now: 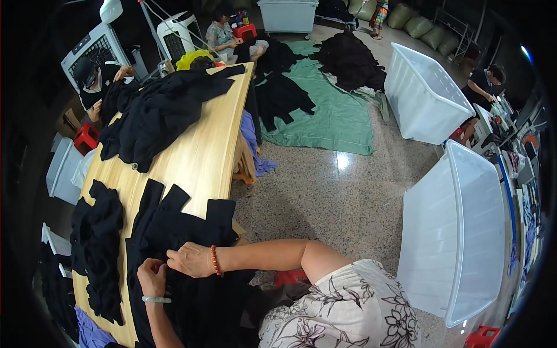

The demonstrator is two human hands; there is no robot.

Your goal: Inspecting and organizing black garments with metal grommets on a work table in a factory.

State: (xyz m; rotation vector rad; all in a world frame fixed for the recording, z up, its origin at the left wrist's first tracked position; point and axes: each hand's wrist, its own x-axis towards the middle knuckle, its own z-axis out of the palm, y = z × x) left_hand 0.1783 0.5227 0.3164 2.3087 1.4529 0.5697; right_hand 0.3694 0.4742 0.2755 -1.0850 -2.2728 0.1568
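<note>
A black knit garment (183, 223) lies spread on the near part of the wooden table (200, 174), its sleeves or cuffs pointing away from me. Over it, my left hand (152, 277), with a pale bangle at the wrist, is closed with thumb and fingertips pinched together. Close to its right, my right hand (190, 259), with a brown bead bracelet, also pinches. The fingertips of both nearly meet; whatever sits between them is too small and dark to make out. Another crumpled black garment (100, 249) rests on the left of the table.
More black clothing (159, 116) is piled at the table's far end, where a person (96, 84) handles dark cloth. Others sit or stand farther off. White bins (447, 232) stand on the right. A green sheet (331, 110) with dark garments covers part of the floor.
</note>
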